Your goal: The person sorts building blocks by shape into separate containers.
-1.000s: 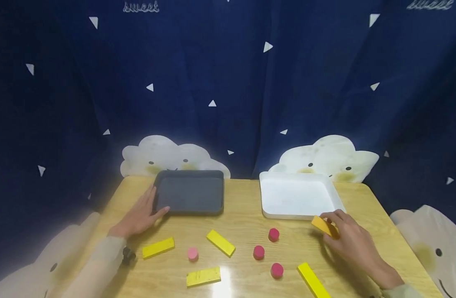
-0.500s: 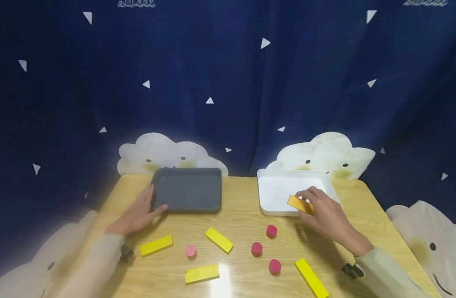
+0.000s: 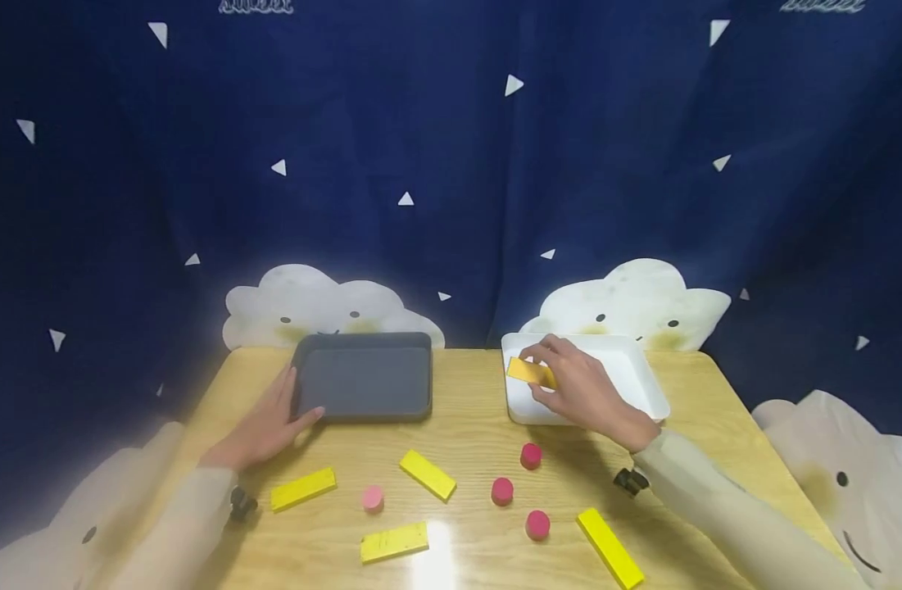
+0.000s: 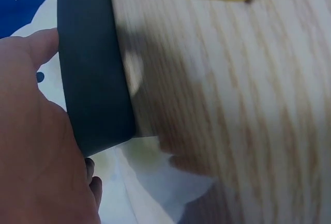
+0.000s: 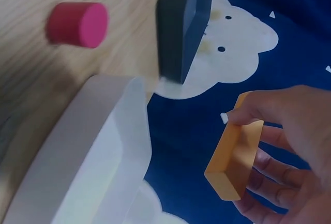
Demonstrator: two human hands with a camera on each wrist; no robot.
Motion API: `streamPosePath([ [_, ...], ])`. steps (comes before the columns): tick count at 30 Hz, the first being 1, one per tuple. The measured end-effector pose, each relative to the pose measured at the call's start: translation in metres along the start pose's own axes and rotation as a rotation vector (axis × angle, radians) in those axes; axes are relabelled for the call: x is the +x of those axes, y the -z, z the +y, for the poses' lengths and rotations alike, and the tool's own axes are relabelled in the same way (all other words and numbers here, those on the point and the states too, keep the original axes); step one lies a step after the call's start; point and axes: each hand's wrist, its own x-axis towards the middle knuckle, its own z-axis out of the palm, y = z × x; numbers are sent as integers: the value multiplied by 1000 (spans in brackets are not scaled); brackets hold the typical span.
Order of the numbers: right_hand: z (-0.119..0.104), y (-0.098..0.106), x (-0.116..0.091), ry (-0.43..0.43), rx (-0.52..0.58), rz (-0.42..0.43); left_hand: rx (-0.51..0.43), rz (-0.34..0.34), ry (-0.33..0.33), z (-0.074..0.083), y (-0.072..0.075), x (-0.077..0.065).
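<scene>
My right hand [image 3: 586,392] pinches an orange rectangular block [image 3: 526,371] between thumb and fingers, held over the white tray [image 3: 638,381]. In the right wrist view the same block [image 5: 232,157] tilts in the grip, with the tray's white wall [image 5: 77,151] to its left. My left hand [image 3: 259,426] rests at the near left corner of the dark grey tray [image 3: 358,416]. Its fingers lie along the side wall and the thumb reaches to the front rim. Up close in the left wrist view, the thumb touches the grey wall [image 4: 95,79].
On the wooden table [image 3: 473,426] lie several yellow blocks, among them one near the left wrist [image 3: 303,489] and one at the front right [image 3: 609,547]. Red cylinders, one of them nearest the white tray [image 3: 531,456], and a pink cylinder [image 3: 373,499] stand between. A blue curtain [image 3: 451,164] hangs behind.
My right hand has carried the orange block left and away from me, from in front of the white tray to above it. The left hand stays at the grey tray.
</scene>
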Motion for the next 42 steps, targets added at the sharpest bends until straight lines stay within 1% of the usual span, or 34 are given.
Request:
streamPosePath([
  [4,-11,-7,17,41,26,5,12,-10,13,-5,0,-4],
  [8,-20,-14,32,67,30,12,0,-20,15,-5,0,-3],
  [13,-32,-22,51,76,48,-31,10,-21,11,-2,3,-2],
  [18,-43,-33,71,95,57,-51,20,-26,11,-4,2,0],
  [23,-55,-49,91,119,49,-59,29,-29,18,-4,1,0],
  [28,-69,-68,109,122,69,-107,21,-31,22,-2,3,-1],
  [33,-85,-87,127,166,87,-144,24,-34,31,-5,2,-3],
  [37,-98,-99,145,212,76,-145,24,-33,36,-9,0,-2],
  [40,-108,-108,158,231,45,-140,20,-36,40,-8,0,0],
  [42,-115,-113,167,232,24,-152,24,-37,40,-7,0,1],
])
